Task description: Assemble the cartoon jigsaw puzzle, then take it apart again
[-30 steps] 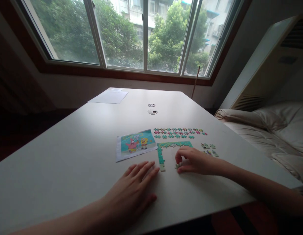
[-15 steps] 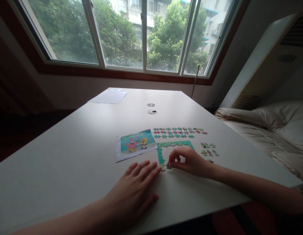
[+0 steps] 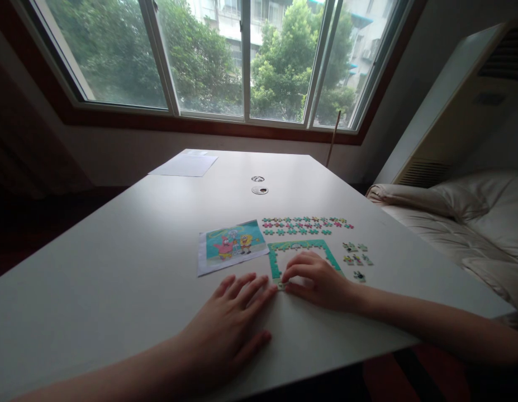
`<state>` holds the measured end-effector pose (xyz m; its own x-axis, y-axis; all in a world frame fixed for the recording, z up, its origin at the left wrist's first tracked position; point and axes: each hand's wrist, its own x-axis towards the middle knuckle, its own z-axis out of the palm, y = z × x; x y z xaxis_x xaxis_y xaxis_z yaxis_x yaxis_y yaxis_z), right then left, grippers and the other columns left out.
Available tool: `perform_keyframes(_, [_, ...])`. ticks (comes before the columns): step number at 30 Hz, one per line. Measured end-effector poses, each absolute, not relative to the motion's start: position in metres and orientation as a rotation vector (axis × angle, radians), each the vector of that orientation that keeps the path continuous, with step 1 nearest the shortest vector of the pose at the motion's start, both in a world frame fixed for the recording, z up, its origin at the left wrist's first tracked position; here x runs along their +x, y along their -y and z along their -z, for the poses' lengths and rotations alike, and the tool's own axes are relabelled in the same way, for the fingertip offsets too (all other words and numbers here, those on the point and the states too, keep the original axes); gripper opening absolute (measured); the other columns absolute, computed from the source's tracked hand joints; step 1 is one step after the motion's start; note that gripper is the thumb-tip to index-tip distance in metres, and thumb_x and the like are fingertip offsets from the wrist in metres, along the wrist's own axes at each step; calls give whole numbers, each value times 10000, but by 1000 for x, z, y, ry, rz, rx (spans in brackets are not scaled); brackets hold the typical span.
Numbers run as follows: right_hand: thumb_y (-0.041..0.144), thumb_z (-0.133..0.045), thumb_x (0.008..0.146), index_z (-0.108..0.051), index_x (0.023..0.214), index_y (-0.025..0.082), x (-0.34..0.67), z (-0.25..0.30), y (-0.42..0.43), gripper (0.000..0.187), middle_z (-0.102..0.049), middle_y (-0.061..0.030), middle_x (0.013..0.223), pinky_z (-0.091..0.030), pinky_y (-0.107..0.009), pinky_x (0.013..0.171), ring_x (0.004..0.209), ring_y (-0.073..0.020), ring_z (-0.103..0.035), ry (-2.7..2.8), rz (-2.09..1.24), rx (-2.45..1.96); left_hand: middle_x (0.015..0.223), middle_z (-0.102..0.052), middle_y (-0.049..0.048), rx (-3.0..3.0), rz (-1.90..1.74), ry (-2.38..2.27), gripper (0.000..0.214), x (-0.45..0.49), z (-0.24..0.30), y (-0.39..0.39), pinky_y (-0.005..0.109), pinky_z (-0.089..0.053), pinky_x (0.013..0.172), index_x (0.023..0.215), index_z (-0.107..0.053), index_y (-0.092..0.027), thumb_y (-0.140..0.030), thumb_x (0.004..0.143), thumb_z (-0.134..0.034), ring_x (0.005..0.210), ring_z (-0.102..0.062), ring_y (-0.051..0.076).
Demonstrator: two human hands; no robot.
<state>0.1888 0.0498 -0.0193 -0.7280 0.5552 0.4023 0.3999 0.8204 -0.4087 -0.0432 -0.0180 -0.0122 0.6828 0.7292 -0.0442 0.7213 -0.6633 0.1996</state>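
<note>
My left hand lies flat on the white table, fingers spread, with its fingertips at the lower-left corner of a partly joined jigsaw border. The border is green and teal along its left, top and right sides. My right hand reaches in from the right, thumb and fingers closed on a small greenish puzzle piece against that corner. The fingers cover most of this piece. Left of the border lies a cartoon reference picture on paper, showing a pink starfish and a yellow sponge figure.
Loose teal and pink pieces lie in rows beyond the border. Several greenish pieces lie to its right. Two round discs and a paper sheet are farther back. A beige sofa stands at the right.
My right hand has moved slightly left with the puzzle piece, bringing it up to the border's lower-left corner. The left hand stays in place.
</note>
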Motion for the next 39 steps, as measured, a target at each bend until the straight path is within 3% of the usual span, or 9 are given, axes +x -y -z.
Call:
perform_keyframes(14, [256, -562, 819, -664, 800, 204, 189, 21, -48, 116, -646, -25, 796, -407, -298, 751, 765, -135, -571, 2502, -342, -686, 1443, -273, 51, 2707, -92, -1160, 555, -42, 13, 20, 502, -219, 1022, 1414, -159, -283, -451, 909, -319, 1282, -277, 304])
perform_keyframes(19, [231, -564, 817, -669, 844, 212, 191, 17, -47, 110, -652, -29, 836, -415, -294, 769, 796, -136, -577, 2532, -385, -680, 1357, -415, 47, 2703, -237, -1251, 481, -52, 6, 5, 443, -285, 995, 1352, -322, -267, -426, 900, -365, 1212, -371, 264])
perform_keyframes(23, [240, -552, 828, -659, 901, 222, 194, 10, -49, 130, -641, -36, 876, -421, -295, 793, 835, -138, -572, 2549, -429, -694, 1262, -483, 82, 2651, -438, -1641, 458, -95, 0, -39, 427, -339, 929, 1271, -435, -226, -471, 898, -332, 1141, -422, 265])
perform_keyframes(29, [238, -524, 845, -643, 891, 203, 208, 3, -59, 133, -642, -57, 867, -448, -284, 783, 856, -147, -572, 2442, -450, -710, 1293, -421, 147, 2378, -224, -1927, 743, -158, 9, -88, 421, -349, 898, 1253, -470, -152, -678, 731, -421, 1139, -407, 332])
perform_keyframes(33, [250, -524, 842, -644, 851, 200, 219, 1, -67, 131, -647, -63, 832, -464, -296, 750, 810, -156, -581, 2395, -408, -764, 1225, -482, 124, 2302, -213, -1899, 690, -162, 12, -93, 412, -364, 859, 1136, -552, -208, -705, 663, -475, 1110, -429, 334])
perform_keyframes(39, [279, -519, 840, -648, 864, 193, 226, -4, -72, 157, -655, -66, 829, -478, -256, 654, 765, -145, -584, 2348, -455, -829, 1122, -531, 152, 2203, -367, -1853, 647, -161, 10, -100, 424, -386, 814, 946, -625, -160, -669, 546, -610, 1017, -474, 352])
